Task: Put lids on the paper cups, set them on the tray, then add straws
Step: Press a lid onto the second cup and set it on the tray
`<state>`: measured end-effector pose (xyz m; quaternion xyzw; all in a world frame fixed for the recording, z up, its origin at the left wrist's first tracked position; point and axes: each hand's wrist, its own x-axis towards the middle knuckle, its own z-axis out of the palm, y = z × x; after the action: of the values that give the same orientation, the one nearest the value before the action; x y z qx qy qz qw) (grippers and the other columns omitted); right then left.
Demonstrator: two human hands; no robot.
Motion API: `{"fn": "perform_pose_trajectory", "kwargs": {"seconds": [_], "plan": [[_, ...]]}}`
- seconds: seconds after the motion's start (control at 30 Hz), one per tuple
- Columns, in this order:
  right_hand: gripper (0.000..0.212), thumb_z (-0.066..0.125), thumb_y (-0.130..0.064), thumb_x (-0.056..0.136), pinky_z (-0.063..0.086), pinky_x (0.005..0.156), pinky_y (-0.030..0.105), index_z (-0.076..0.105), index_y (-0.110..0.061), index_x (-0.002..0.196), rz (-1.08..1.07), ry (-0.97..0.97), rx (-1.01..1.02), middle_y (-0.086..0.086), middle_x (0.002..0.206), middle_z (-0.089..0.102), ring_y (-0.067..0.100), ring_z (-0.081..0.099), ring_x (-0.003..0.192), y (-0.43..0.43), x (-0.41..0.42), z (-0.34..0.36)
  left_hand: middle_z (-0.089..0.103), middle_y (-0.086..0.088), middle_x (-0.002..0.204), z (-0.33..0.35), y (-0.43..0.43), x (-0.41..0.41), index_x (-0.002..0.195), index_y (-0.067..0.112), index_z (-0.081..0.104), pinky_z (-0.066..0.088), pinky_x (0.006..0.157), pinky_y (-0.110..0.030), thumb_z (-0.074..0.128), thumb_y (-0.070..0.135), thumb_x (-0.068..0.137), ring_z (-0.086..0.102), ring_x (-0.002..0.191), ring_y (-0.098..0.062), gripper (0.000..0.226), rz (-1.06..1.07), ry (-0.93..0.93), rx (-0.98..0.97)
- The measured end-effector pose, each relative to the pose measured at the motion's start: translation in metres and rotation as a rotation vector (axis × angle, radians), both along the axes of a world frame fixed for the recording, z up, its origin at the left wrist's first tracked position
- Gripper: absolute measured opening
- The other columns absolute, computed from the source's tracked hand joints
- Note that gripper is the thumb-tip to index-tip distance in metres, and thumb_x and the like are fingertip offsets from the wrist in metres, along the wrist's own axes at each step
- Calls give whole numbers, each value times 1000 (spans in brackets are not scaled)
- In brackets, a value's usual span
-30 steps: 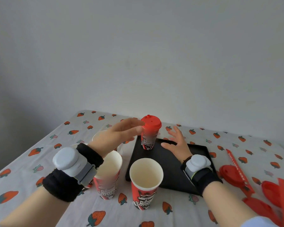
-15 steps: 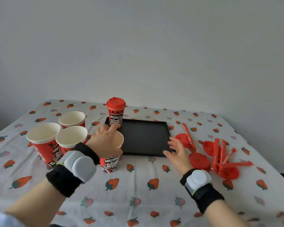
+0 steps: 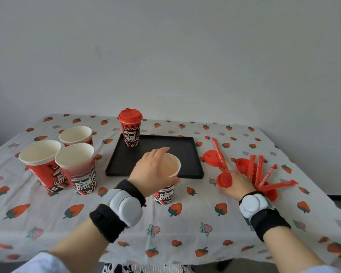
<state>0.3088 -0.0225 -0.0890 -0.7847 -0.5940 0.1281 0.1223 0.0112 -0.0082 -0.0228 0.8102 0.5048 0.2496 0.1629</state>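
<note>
A black tray [image 3: 185, 154] lies mid-table with one lidded paper cup [image 3: 130, 130] standing at its far left corner. In front of the tray my left hand [image 3: 153, 174] is wrapped around an open paper cup [image 3: 168, 186] near its rim. My right hand [image 3: 237, 184] holds a red lid [image 3: 224, 180] tilted up off the cloth. More red lids [image 3: 212, 157] and several red wrapped straws [image 3: 258, 172] lie to the right of the tray. Three open cups [image 3: 77, 166] stand grouped at the left.
The table carries a white cloth with strawberry print [image 3: 185, 223]. A plain wall stands close behind the table. The table's near edge runs just below my forearms, and both wrists wear black bands with white pods.
My left hand has left the lidded cup on the tray and closed on an open cup in front. My right hand has moved right to the lid pile and picked up a lid.
</note>
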Motion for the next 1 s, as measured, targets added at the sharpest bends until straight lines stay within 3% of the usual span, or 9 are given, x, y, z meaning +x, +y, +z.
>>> {"fn": "perform_pose_trajectory", "kwargs": {"seconds": [0.1,0.27,0.4,0.5,0.6,0.7,0.77,0.93,1.0], "plan": [[49,71,-40,63,48,87,36,56,-18,105,-12,34,28,6,106,64,29,58,98,3,-2,-1,42,4,140,-11,-3,0,140,35,23,37,101,-35,80,52,61,39,126,-20,99,-44,-171,18],[51,73,-35,67,47,91,41,57,-16,111,-34,84,132,11,111,61,33,56,104,-1,-5,-1,24,11,142,-31,-10,3,130,59,11,28,104,-16,86,44,53,31,129,-5,108,-69,-517,67],[56,78,-29,68,45,88,35,55,-17,117,-54,344,267,7,117,56,22,53,104,-5,-19,13,34,17,133,-53,-10,5,126,66,8,33,93,-4,89,32,54,38,120,9,113,-32,-719,-103],[58,73,-34,74,46,94,37,48,-22,124,-30,539,299,3,127,53,21,51,116,-7,-34,38,36,27,126,-71,-9,6,126,62,7,35,84,4,89,25,56,41,112,22,114,-47,-787,-206],[59,73,-35,74,43,82,22,44,-28,125,77,637,346,-4,127,50,15,49,115,-9,-59,70,38,23,128,-81,-8,8,127,50,14,39,83,1,88,23,57,45,114,13,105,-52,-809,-273],[66,74,-36,72,34,74,11,38,-35,128,224,596,351,-12,123,45,5,44,110,-7,-90,97,47,8,126,-87,-5,10,124,42,25,43,80,-1,86,20,61,52,113,-3,90,-50,-788,-309],[69,75,-35,72,32,77,9,37,-37,129,333,529,329,-14,122,43,0,42,109,-5,-109,110,51,-1,127,-89,-4,12,127,32,28,45,82,-6,85,14,64,54,113,-8,87,-44,-795,-304],[74,76,-31,71,35,87,17,35,-33,132,564,313,239,-12,125,35,6,37,117,2,-146,115,58,5,118,-92,-8,13,128,35,31,53,87,-25,80,26,63,60,107,-8,82,-19,-831,-336],[75,75,-33,71,34,88,17,33,-35,133,608,258,189,-16,125,31,5,33,119,2,-153,113,59,7,114,-92,-7,12,128,33,31,53,82,-21,79,30,61,62,102,-6,82,-25,-834,-345]]}}
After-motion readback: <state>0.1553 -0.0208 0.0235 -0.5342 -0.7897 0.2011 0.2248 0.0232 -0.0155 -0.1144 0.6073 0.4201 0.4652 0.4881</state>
